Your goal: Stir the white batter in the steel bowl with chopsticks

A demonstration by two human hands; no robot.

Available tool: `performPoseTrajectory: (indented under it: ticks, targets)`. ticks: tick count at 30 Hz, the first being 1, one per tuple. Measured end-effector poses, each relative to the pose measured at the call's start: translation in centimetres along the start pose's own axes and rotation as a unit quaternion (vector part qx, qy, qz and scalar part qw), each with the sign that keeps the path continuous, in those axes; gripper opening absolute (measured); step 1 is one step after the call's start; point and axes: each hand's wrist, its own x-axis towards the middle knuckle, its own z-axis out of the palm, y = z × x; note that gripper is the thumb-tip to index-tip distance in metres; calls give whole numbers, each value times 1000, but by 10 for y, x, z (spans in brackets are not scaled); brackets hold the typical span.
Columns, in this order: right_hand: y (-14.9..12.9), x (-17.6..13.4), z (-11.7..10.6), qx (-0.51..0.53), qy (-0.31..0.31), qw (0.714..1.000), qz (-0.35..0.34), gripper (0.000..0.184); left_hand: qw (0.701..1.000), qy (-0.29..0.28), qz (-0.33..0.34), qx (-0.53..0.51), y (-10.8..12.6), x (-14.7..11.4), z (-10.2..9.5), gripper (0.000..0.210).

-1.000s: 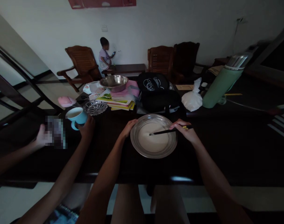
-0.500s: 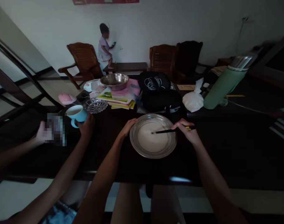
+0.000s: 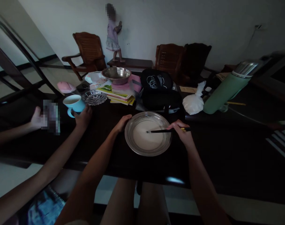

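A shallow metal bowl stands on the dark table in front of me, with a smooth off-white mixture in it. At its left rim my left hand grips the edge, the fingertips partly hidden. My right hand is closed around dark chopsticks over the bowl's right side. Their tips dip into the mixture near its middle. Beyond the bowl, to the right, sits a tied clear bag of white powder.
Left of me, another person's hand holds a light-blue mug. Behind are a glass dish, an upper metal basin on books, and a black bag. A green thermos leans right. A child stands on a bench.
The view has shifted slightly. Both my hands keep their hold, and the chopstick tips stay in the mixture. In the background, the child has gone from a bent-legged pose to standing upright.
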Motion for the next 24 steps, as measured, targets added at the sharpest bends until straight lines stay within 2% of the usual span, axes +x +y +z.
performPoseTrajectory:
  ticks: [2, 4, 7, 9, 10, 13, 16, 18, 20, 22, 24]
  targets:
    - [2, -1, -4, 34, 44, 998, 34, 47, 1000, 3, -8, -20, 1, -1, 0, 41]
    - [0, -3, -5, 60, 45, 996, 51, 50, 999, 0, -17, -29, 3, -2, 0, 42]
    - [-7, -3, 1, 52, -25, 998, 27, 50, 999, 6, -27, -33, 4, -3, 2, 43]
    - [-12, -2, 7, 14, -89, 996, -17, 47, 999, 18, -28, -35, 6, -4, 3, 42]
    - [-12, 0, 9, -1, -92, 995, -32, 45, 999, 24, -30, -35, 6, -5, 3, 41]
    - [-7, 2, 8, -5, -53, 997, -48, 42, 999, 32, -35, -27, 8, -7, 5, 40]
    - [4, 2, 2, 39, 27, 999, -7, 47, 999, 35, -37, -15, 9, -10, 6, 41]
    - [7, 0, 0, 78, 36, 996, 22, 51, 998, 43, -37, -9, 9, -10, 6, 42]
    - [5, 0, 1, 92, -2, 995, 29, 52, 998, 48, -40, -1, 9, -11, 6, 44]
    - [0, 0, 4, 66, -51, 996, 10, 49, 998, 45, -45, 8, 10, -11, 6, 44]
    - [-4, 2, 6, 29, -74, 997, -15, 44, 998, 39, -47, 13, 10, -11, 7, 44]
